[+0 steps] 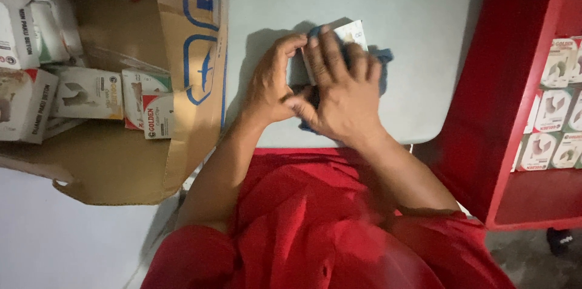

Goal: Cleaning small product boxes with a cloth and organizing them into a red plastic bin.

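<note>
Blue cloth lies near the table's front edge under a small white box; the right hand presses flat on both, the left hand pinching the box's left side.

on the desk a small box lies on a cloth under both hands, the left hand beside the right hand, with an open carton of boxes to the left and a shelf to the right.
</note>
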